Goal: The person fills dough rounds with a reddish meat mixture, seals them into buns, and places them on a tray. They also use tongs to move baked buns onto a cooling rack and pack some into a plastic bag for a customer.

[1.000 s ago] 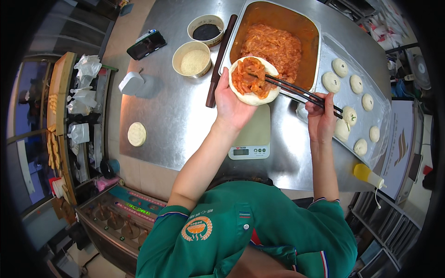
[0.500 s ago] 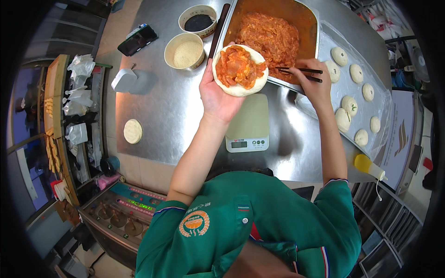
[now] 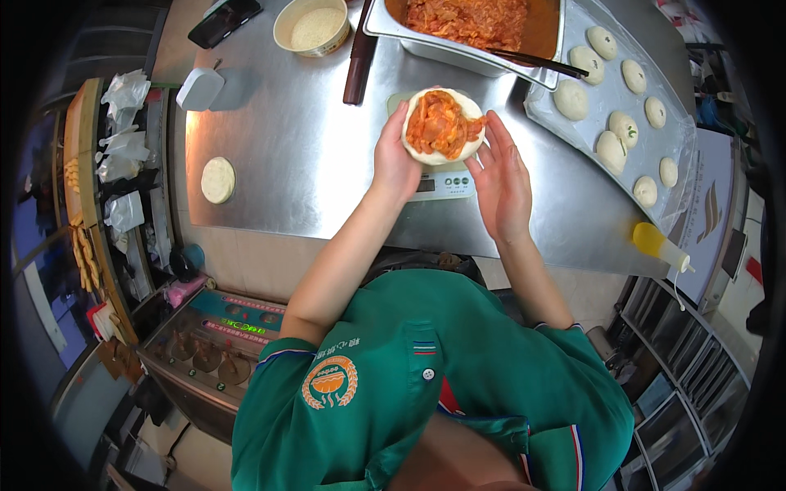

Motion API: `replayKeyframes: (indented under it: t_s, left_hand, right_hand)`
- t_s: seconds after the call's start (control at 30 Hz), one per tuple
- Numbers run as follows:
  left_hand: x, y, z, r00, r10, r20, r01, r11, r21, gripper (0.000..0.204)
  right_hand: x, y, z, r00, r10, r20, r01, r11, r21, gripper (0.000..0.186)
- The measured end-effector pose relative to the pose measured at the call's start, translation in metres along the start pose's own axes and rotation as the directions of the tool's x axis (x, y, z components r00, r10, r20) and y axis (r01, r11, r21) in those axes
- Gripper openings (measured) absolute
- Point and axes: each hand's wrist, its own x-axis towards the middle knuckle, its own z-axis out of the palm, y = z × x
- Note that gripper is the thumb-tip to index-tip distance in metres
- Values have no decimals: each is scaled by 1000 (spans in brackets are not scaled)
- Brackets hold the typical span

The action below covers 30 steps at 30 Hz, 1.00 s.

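Note:
My left hand (image 3: 395, 166) cups a round of white dough (image 3: 463, 157) from below and its left side. A mound of orange-red seasoned meat (image 3: 443, 124) sits on the dough. Beside the round's right edge is my right hand (image 3: 506, 186), empty, its fingers stretched and apart; whether a fingertip touches the dough I cannot tell. Partly hidden beneath the dough, a kitchen scale (image 3: 454, 184) lies on the table. Dark chopsticks (image 3: 544, 64) rest across the rim of a metal pan (image 3: 458, 54) holding more of the meat.
On the right, a plastic-lined tray (image 3: 596, 147) carries several dough buns, near a squeeze bottle of yellow liquid (image 3: 649, 240). A dark rod (image 3: 359, 69) lies left of the pan, by a bowl of pale seeds (image 3: 315, 29). Farther left are a dough disc (image 3: 218, 180) and a phone (image 3: 225, 22).
My right hand has let go of the chopsticks, leaving them on the pan, and has come beside the dough. The filled dough has shifted nearer me, over the scale. The view has shifted too.

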Motion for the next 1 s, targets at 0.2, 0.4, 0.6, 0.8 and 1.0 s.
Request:
replayKeyframes:
  t_s: [0.2, 0.4, 0.6, 0.8, 1.0]
  left_hand:
    - [-32, 54, -97, 876, 449, 175, -365, 381, 849, 35]
    - [-139, 134, -194, 930, 288, -230, -141, 854, 500, 54]
    - [-234, 215, -294, 956, 117, 269, -12, 932, -361, 73]
    - [-370, 404, -400, 809, 475, -345, -565, 790, -237, 78]
    - [-361, 455, -499, 438, 898, 35, -192, 55, 980, 62]
  right_hand:
    - [-14, -7, -21, 936, 17, -352, -214, 822, -527, 51]
    - [-56, 62, 57, 977, -172, 128, 201, 529, -825, 49]
    - [-103, 257, 282, 227, -202, 953, 778, 626, -52, 64]
    - [-107, 427, 439, 180, -283, 942, 983, 96, -159, 52]
    - [-128, 522, 554, 437, 840, 321, -626, 540, -563, 45]
